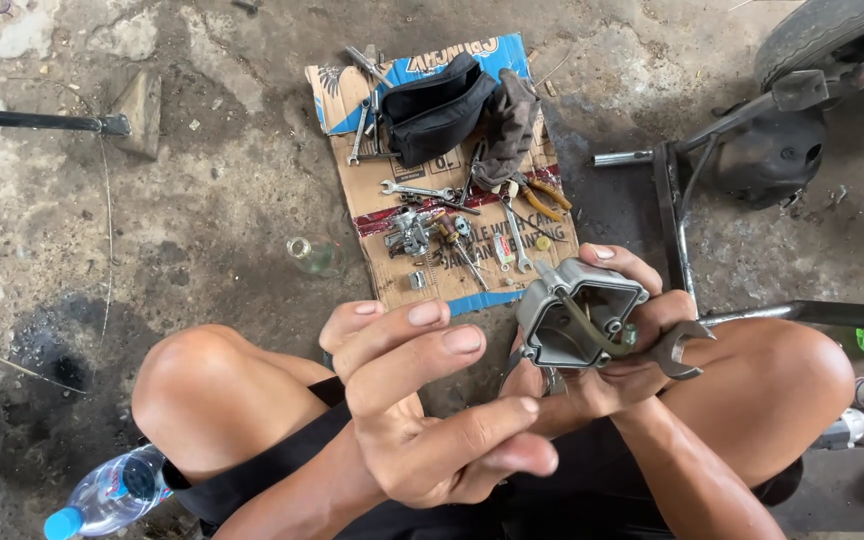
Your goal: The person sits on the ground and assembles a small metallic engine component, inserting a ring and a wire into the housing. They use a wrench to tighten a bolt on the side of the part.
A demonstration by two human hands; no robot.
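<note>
My right hand (620, 350) grips a grey metal bowl-shaped engine part (574, 318), open side up, with a thin olive tube across it. An open-ended wrench (680, 350) is pinned under the same fingers. My left hand (432, 400) hovers just left of the part, palm up, fingers spread and holding nothing. Both hands sit above my bent knees.
On the concrete floor ahead lies a flat cardboard sheet (412, 270) with several wrenches, pliers, a carburettor body (410, 232), a black pouch (438, 108) and a rag. A small glass bottle (310, 255) stands left of it. A motorbike frame and tyre (812, 40) fill the right. A plastic water bottle (107, 495) lies near left.
</note>
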